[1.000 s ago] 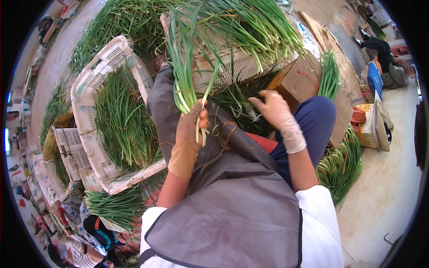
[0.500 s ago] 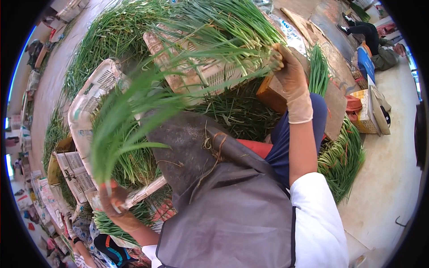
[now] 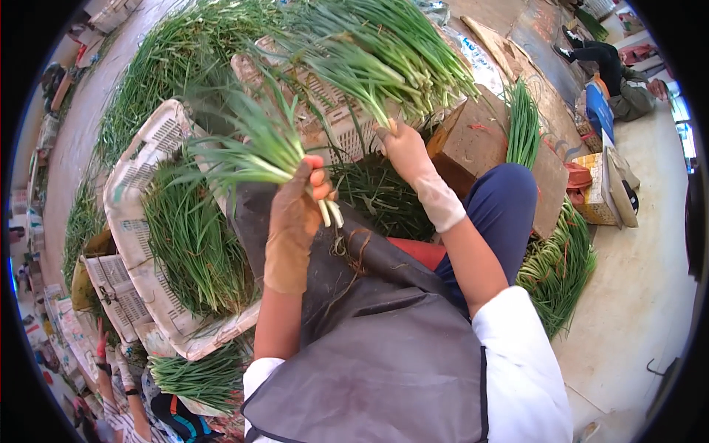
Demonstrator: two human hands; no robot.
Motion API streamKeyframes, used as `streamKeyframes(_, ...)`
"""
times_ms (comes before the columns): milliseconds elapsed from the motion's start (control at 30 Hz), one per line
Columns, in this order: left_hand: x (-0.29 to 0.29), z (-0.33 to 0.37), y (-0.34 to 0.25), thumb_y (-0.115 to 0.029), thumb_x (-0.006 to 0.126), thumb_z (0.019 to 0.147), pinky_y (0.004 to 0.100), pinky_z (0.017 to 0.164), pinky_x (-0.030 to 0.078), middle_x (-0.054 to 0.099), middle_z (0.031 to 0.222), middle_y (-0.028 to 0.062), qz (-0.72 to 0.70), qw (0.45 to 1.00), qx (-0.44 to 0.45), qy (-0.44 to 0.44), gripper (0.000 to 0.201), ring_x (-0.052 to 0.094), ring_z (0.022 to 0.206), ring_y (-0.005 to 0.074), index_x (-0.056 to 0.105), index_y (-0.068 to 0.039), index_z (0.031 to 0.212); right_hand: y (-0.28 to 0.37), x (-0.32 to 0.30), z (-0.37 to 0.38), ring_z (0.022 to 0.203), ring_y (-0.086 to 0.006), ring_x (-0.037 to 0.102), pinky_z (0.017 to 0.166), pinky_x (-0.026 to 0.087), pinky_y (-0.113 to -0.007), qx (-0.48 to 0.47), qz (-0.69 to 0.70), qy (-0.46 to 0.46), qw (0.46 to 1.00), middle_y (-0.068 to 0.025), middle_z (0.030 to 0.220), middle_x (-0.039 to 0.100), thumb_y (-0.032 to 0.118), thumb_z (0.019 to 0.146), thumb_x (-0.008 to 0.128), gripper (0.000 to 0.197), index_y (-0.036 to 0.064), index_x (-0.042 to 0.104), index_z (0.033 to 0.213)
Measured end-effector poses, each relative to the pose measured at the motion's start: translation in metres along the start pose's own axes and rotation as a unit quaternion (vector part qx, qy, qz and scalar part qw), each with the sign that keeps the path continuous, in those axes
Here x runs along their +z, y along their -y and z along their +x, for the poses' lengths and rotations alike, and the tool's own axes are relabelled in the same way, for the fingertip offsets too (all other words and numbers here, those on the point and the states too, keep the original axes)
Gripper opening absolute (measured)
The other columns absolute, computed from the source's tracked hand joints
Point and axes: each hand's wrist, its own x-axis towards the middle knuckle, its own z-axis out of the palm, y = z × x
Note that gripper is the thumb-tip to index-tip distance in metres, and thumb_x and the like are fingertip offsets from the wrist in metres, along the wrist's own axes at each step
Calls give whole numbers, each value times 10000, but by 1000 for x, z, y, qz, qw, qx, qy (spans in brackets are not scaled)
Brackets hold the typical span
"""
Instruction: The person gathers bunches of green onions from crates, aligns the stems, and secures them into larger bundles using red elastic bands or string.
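Observation:
My left hand, in a dirty thin glove, is closed around a bunch of garlic chives. The leaves fan out to the upper left and the white stem ends poke out below my fingers. Farther right, my gloved right hand pinches the pale stem ends of a few more chives. Their leaves still lie against a large pile of chives on an overturned-looking white plastic crate. Beneath my hands is my dark apron.
On the left stands a white crate with loose chives in it. A leafy heap lies behind. Cardboard with a small bundle is at right, with stacked bundles below. Other people sit at far right and lower left.
My left hand has swung up and right from the left crate, its bunch now in front of me. My right hand has come down and left from the pile's edge, now pinching stems.

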Motion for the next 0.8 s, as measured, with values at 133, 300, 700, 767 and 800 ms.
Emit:
streamKeyframes(133,-16,11,32,-259,494,939,263,522,346,402,613,-39,10,995,-34,-94,236,359,492,77,532,-26,953,-15,8,-39,718,-360,607,657,459,-425,135,91,123,979,-179,720,623,278,873,512,280,19,600,929)
streamKeyframes(300,-4,1,53,-256,677,828,230,448,304,469,627,-26,88,970,-57,-219,333,371,467,74,595,-33,1061,7,34,-99,572,-349,591,495,458,-439,-98,-213,7,972,-172,625,577,206,876,515,171,39,482,859)
streamKeyframes(700,-27,-20,65,-75,663,807,279,607,510,621,923,61,93,984,-55,-141,295,606,784,142,562,-17,1078,10,48,-77,592,-87,546,518,409,-226,83,337,112,931,-46,719,597,162,821,639,220,-37,597,906)
streamKeyframes(767,-31,-19,69,-123,662,816,290,633,514,619,910,56,97,984,-43,-141,295,604,789,149,567,-30,1079,16,43,-81,604,-83,541,543,418,-220,88,330,78,937,-38,712,591,146,828,628,193,-35,605,891)
streamKeyframes(800,-31,-19,70,-170,662,825,301,659,517,617,897,51,101,984,-36,-141,299,602,794,156,572,-43,1080,18,40,-84,617,-79,536,568,427,-213,96,322,41,941,-31,706,585,130,835,617,169,-34,614,875)
